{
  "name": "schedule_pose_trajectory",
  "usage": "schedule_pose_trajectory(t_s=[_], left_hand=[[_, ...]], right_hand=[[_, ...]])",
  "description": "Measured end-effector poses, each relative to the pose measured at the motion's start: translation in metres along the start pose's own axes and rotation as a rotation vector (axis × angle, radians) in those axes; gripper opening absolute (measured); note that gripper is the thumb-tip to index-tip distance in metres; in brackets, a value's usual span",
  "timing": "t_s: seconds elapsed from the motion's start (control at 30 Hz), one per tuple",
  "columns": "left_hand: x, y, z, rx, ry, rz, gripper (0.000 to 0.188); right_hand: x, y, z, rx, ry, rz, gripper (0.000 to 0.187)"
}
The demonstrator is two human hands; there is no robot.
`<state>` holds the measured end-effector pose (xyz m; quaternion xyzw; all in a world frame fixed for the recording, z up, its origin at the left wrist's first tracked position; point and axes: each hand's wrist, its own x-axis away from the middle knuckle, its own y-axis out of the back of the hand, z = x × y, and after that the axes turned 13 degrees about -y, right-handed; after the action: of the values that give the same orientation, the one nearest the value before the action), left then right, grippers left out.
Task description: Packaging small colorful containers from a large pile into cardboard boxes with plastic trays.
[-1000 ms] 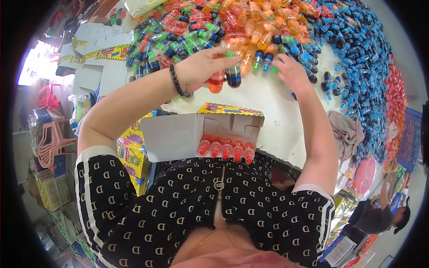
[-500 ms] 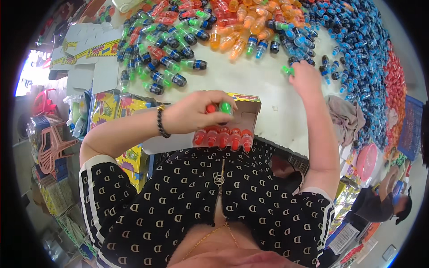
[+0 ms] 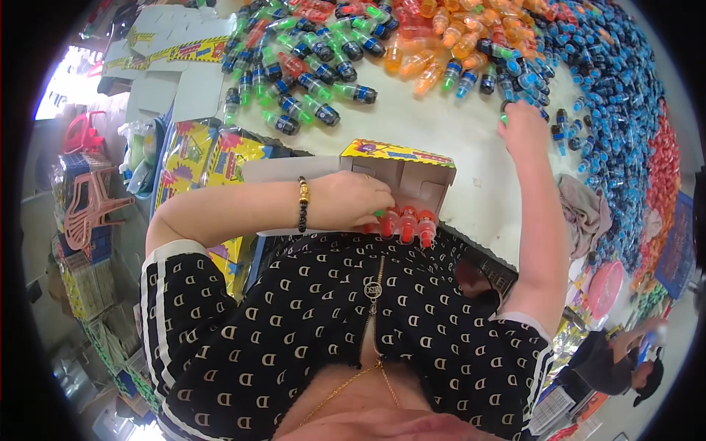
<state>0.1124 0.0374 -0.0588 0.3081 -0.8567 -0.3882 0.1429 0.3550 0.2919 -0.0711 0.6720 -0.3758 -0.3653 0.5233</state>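
Observation:
A small open carton [image 3: 434, 173] with a yellow printed edge stands in front of me, a row of little red bottles [image 3: 408, 226] along its near side. My left hand [image 3: 351, 200] reaches over the carton's left part, fingers closed round a small green bottle [image 3: 379, 213] that is mostly hidden; it covers the row's left end. Farther off to the right, my right hand [image 3: 526, 123] is closed at the edge of the bottle heap. A bit of a green bottle [image 3: 504, 117] shows by its fingertips; the rest is hidden behind the hand.
Green and dark bottles [image 3: 309, 73], orange bottles [image 3: 426, 62] and a large mass of blue bottles [image 3: 610, 95] cover the table's far side. A crumpled cloth [image 3: 585, 209] lies at right. Flat cartons [image 3: 165, 95] and yellow printed packs [image 3: 191, 151] lie left. Another person [image 3: 610, 364] works at lower right.
My left hand has lowered the green bottle into the carton beside the red ones. My right hand, with a green bottle, has moved slightly farther toward the heap. The view has shifted a little.

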Motion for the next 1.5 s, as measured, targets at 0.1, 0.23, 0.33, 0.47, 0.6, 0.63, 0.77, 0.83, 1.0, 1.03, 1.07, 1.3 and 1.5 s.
schedule_pose_trajectory(t_s=[0.1, 0.23, 0.33, 0.47, 0.6, 0.63, 0.77, 0.83, 1.0, 1.03, 1.07, 1.3, 1.5], left_hand=[[0.001, 0.003, 0.0, 0.047, 0.033, -0.04, 0.03], [-0.009, 0.024, -0.006, 0.197, 0.28, -0.194, 0.033], [-0.012, 0.031, -0.004, 0.248, 0.272, -0.25, 0.036], [-0.018, 0.02, 0.002, 0.307, 0.263, -0.164, 0.035], [-0.022, 0.02, -0.001, 0.395, 0.374, 0.18, 0.032], [-0.019, 0.016, 0.001, 0.399, 0.38, 0.177, 0.032], [-0.013, 0.008, 0.009, 0.321, 0.274, 0.048, 0.035], [-0.016, 0.01, 0.01, 0.308, 0.283, 0.028, 0.036], [-0.025, 0.019, 0.015, 0.345, 0.296, 0.108, 0.039], [-0.027, 0.027, 0.014, 0.337, 0.291, 0.109, 0.039], [-0.028, 0.038, 0.012, 0.396, 0.241, 0.139, 0.038], [-0.055, 0.1, 0.073, -0.446, 0.077, -0.286, 0.031], [-0.107, 0.098, 0.146, -0.989, -0.011, 0.088, 0.039]], right_hand=[[0.028, 0.044, 0.0, -0.531, 0.066, -0.159, 0.021], [0.084, 0.101, 0.019, -0.752, 0.26, -0.203, 0.029], [0.111, 0.099, 0.048, -0.813, 0.585, -0.156, 0.037], [0.115, 0.055, 0.081, -0.686, 0.852, -0.016, 0.047], [0.13, 0.02, 0.092, -1.065, 0.683, 0.002, 0.046], [0.135, 0.018, 0.091, -1.142, 0.59, 0.064, 0.046], [0.15, 0.022, 0.078, -1.062, 0.591, 0.354, 0.051], [0.155, 0.028, 0.077, -1.019, 0.509, 0.378, 0.05], [0.157, 0.032, 0.077, -0.928, 0.349, 0.432, 0.043], [0.156, 0.032, 0.076, -0.915, 0.359, 0.435, 0.041], [0.154, 0.033, 0.072, -0.913, 0.357, 0.424, 0.041], [0.064, 0.008, 0.02, -1.095, -0.026, -0.21, 0.028], [-0.058, -0.101, -0.076, -0.605, -0.236, -0.528, 0.035]])
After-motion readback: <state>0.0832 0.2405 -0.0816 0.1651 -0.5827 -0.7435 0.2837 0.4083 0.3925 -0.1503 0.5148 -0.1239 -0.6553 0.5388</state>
